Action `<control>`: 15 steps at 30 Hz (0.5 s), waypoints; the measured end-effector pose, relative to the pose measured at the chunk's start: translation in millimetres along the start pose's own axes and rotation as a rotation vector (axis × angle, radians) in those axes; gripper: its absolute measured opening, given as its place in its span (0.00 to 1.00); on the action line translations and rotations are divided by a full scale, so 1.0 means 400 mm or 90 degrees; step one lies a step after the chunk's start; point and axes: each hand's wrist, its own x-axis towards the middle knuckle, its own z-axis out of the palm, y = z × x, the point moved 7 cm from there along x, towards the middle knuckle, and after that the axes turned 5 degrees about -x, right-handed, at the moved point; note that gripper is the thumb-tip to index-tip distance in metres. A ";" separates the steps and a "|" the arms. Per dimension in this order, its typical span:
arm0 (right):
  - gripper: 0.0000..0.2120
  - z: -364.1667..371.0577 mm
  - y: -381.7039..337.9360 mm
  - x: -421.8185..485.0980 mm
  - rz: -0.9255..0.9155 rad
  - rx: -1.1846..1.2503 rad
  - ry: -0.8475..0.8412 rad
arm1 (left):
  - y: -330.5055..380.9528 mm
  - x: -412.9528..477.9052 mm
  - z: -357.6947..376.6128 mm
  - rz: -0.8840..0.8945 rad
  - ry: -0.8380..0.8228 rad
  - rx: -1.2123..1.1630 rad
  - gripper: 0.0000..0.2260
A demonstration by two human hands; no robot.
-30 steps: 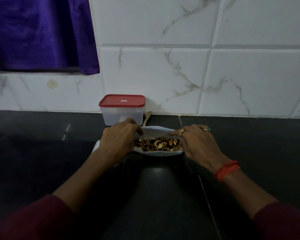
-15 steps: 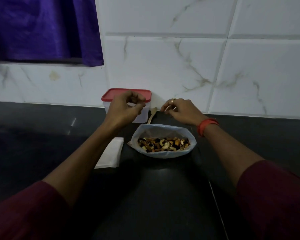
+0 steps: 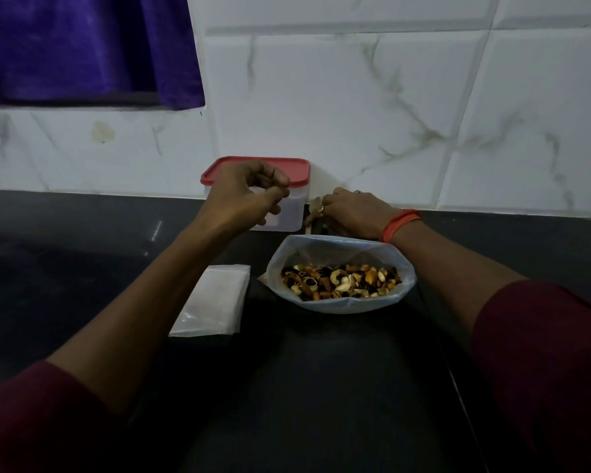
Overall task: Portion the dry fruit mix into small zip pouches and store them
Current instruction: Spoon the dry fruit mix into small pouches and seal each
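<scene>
An open plastic bag [image 3: 342, 306] of dry fruit mix [image 3: 342, 280] stands on the black counter. A flat stack of small clear zip pouches [image 3: 212, 298] lies to its left. Behind them, against the wall, is a clear container with a red lid [image 3: 299, 169]. My left hand [image 3: 246, 198] hovers in front of the container with its fingers curled and thumb against the forefinger, holding nothing I can see. Behind the bag, my right hand [image 3: 352, 213] curls its fingers round a wooden spoon [image 3: 308, 224] next to the container.
The black counter [image 3: 304, 387] runs wide in front of the bag and to both sides. A white marble-tiled wall [image 3: 355, 107] closes off the back. A purple curtain [image 3: 82, 46] hangs at the upper left.
Both hands let go of the bag's mouth and moved back toward the wall. The left rose in front of the container; the right dropped onto the spoon.
</scene>
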 end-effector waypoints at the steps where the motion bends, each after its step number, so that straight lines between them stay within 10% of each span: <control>1: 0.13 -0.005 0.000 0.000 0.007 -0.014 0.007 | 0.003 -0.001 0.000 0.001 -0.002 0.002 0.04; 7: 0.14 -0.089 -0.020 -0.039 0.007 -0.081 0.123 | 0.014 -0.004 -0.009 0.004 -0.011 0.006 0.03; 15: 0.08 -0.237 0.000 -0.261 0.307 0.373 0.474 | 0.081 -0.067 0.011 0.056 -0.003 0.010 0.05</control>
